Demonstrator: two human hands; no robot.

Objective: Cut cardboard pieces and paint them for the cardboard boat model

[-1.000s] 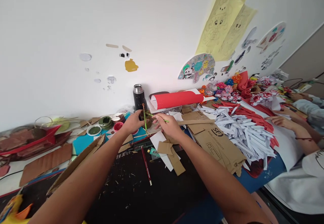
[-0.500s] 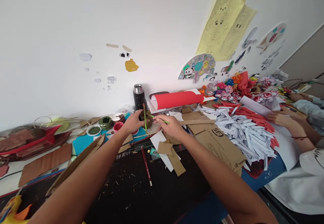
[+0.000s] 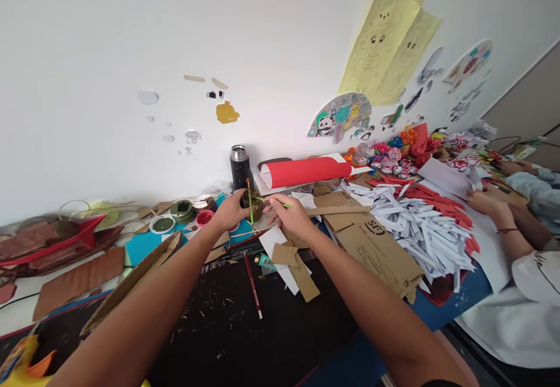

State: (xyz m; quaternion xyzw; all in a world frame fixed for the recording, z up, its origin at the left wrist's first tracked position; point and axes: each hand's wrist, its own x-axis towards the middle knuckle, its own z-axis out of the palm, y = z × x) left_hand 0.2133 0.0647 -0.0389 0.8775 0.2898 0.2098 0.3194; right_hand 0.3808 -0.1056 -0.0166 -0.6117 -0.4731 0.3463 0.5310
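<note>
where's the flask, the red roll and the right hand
Flask (image 3: 240,172), head view, its dark body
Red roll (image 3: 308,173), head view, middle of its side
Right hand (image 3: 293,215), head view, back of the hand

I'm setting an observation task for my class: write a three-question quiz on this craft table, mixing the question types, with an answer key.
1. Short answer: What colour is the slim stick in the person's right hand?

2. True or false: In this view, the red roll lies to the right of the black flask.

3. Multiple choice: The red pencil lies on a surface that is mainly:
A) white
B) yellow
C) black

Key:
1. Green
2. True
3. C
</note>
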